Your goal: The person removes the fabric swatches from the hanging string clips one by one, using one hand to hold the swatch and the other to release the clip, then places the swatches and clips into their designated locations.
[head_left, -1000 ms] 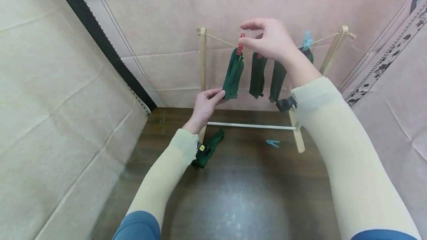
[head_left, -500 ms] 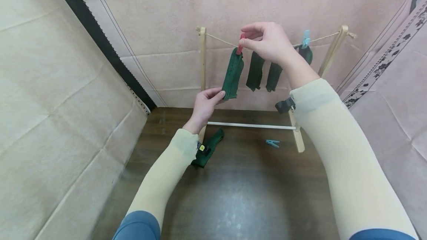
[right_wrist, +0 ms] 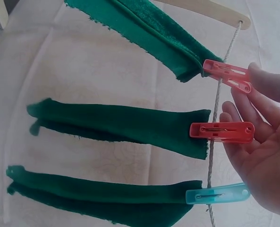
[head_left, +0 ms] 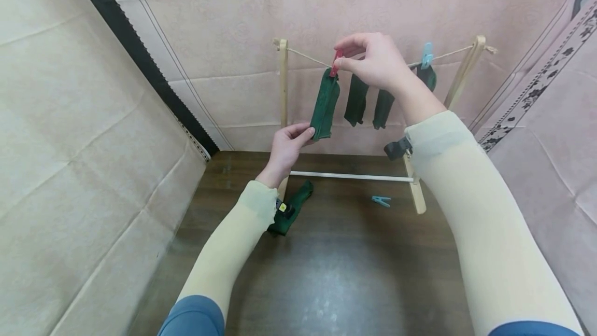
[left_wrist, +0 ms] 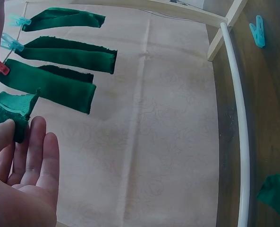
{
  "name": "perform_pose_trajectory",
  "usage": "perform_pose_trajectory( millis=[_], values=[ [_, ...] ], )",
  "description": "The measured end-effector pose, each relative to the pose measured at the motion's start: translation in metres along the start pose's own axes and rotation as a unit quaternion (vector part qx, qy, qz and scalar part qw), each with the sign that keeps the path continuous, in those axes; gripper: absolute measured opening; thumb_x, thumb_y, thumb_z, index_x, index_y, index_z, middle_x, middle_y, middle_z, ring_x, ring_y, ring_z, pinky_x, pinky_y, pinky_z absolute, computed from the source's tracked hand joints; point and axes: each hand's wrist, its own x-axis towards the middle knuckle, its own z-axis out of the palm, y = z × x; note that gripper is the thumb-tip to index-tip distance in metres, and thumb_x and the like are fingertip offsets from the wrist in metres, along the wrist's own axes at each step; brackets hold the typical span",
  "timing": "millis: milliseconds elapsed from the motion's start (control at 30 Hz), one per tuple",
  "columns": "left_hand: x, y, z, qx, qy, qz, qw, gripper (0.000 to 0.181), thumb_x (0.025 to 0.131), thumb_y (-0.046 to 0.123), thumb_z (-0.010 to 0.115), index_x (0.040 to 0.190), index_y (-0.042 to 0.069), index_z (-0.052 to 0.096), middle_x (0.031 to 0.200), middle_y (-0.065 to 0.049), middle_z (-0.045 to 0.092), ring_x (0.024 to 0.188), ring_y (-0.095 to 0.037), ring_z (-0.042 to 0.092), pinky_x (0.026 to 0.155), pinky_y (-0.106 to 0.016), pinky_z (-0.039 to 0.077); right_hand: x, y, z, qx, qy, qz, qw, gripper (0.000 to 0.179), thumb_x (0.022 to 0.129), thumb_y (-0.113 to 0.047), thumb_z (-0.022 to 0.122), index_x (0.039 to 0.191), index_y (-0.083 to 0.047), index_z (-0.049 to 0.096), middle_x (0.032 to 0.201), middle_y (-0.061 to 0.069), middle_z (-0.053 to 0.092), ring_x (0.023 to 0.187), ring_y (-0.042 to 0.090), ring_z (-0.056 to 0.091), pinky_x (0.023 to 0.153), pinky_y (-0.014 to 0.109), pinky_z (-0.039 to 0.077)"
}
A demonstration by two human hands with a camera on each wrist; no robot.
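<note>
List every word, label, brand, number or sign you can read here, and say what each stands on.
No readable text in any view.
Red peg in the right hand: no lettering visible.
Yellow patch by the left cuff: too small to read.
Patterned border: dark flowers, no lettering.

I count four hanging strips (left_wrist: 50,84) and one strip (head_left: 299,198) lying on the table (head_left: 336,274), so five strips for me. Clips come to five as well: two red clips (right_wrist: 234,132) and two blue clips (left_wrist: 11,42) on the line, plus a third blue clip (head_left: 381,200) down on the table. My right wrist view alone takes in three strips and three clips; my left wrist view, five strips and four clips. Elsewhere I make it one line (head_left: 305,57), one rod (head_left: 350,175), two posts (head_left: 283,84), two hands, a left hand (head_left: 286,148) and a right hand (head_left: 377,59), and two sleeves (head_left: 233,242).
</note>
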Motion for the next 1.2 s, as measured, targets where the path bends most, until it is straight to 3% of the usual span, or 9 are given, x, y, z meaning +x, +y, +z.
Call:
perform_pose_trajectory(
  millis=[567,1200],
  values=[
    [-0.0024,0.0005,-0.0012,0.0,0.004,0.005,1.0,0.023,0.103,0.017,0.076,0.12,0.002,0.079,0.111,-0.011,0.074,0.098,-0.021,0.072,0.096,-0.037,0.061,0.0003,-0.0007,0.0037,0.001,0.003,0.003,1.0,0.045,0.106,-0.031,0.07,0.146,-0.011,0.066,0.134,0.007,0.073,0.127,0.022,0.067,0.113,0.042,0.05],
    [-0.002,0.0008,-0.0005,-0.003,0.005,0.005,1.0,0.024,0.103,0.017,0.076,0.12,0.001,0.078,0.111,-0.012,0.074,0.097,-0.02,0.073,0.097,-0.039,0.061,-0.0003,-0.0034,0.0084,-0.021,0.05,0.033,0.998,0.037,0.107,-0.031,0.068,0.141,-0.015,0.071,0.131,0.004,0.076,0.123,0.017,0.07,0.113,0.04,0.048]
  ],
)
